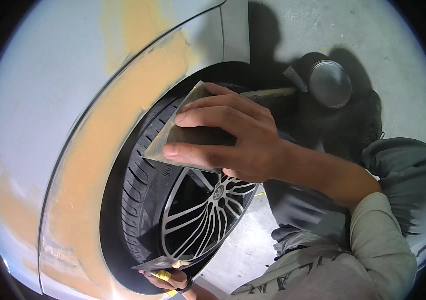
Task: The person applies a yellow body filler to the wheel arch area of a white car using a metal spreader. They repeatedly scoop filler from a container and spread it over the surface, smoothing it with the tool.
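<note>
My right hand grips a thin, wide spreader plate with a pale edge, held over the tyre of a black-and-silver alloy wheel. At the bottom, my left hand holds a yellow-handled scraper, whose flat blade carries a small pale smear, beside the tyre. Left of both hands is a white car panel with a curved wheel-arch band of peach-coloured filler and further filler patches on the body.
On the concrete floor at upper right sit a round tin with a clear lid and a small tube. A long pale strip lies near the tyre. My bent legs occupy the right side.
</note>
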The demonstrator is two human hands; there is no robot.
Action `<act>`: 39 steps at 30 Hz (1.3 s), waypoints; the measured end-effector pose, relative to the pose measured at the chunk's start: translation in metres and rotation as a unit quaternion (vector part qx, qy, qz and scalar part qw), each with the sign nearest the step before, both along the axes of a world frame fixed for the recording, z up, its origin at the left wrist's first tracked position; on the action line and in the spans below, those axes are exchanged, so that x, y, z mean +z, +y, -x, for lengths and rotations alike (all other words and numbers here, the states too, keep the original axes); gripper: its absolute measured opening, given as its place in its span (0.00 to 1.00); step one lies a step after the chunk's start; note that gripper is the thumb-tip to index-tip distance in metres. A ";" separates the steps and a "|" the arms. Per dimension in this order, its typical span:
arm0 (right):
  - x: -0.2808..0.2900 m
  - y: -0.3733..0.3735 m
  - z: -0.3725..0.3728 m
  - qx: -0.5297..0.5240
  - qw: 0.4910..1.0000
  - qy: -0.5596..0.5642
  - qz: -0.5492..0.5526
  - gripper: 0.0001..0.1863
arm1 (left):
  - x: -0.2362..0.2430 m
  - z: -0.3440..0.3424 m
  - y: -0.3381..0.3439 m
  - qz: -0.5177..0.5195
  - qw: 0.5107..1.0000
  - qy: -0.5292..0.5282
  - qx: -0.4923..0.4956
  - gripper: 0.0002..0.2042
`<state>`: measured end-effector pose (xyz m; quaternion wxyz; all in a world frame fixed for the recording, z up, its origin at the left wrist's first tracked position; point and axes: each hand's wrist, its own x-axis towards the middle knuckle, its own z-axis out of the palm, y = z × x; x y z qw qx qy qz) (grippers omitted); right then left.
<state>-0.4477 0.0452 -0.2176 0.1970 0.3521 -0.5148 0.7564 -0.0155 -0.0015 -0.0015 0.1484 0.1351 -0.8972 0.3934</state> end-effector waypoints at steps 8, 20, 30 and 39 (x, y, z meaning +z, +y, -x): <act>0.021 0.041 0.012 0.248 0.960 0.114 0.058 0.15 | -0.131 0.152 0.080 -0.765 0.558 0.285 0.148 0.30; -0.033 0.081 0.033 0.322 0.897 0.291 -0.083 0.24 | -0.152 0.225 0.072 -0.851 0.081 0.513 0.080 0.27; -0.055 -0.022 0.080 -0.053 0.995 0.040 -0.073 0.23 | -0.162 0.212 0.094 -0.862 0.154 0.478 0.066 0.16; -0.051 -0.043 0.087 -0.092 0.995 0.018 -0.019 0.23 | -0.161 0.203 0.100 -0.864 0.185 0.461 0.085 0.13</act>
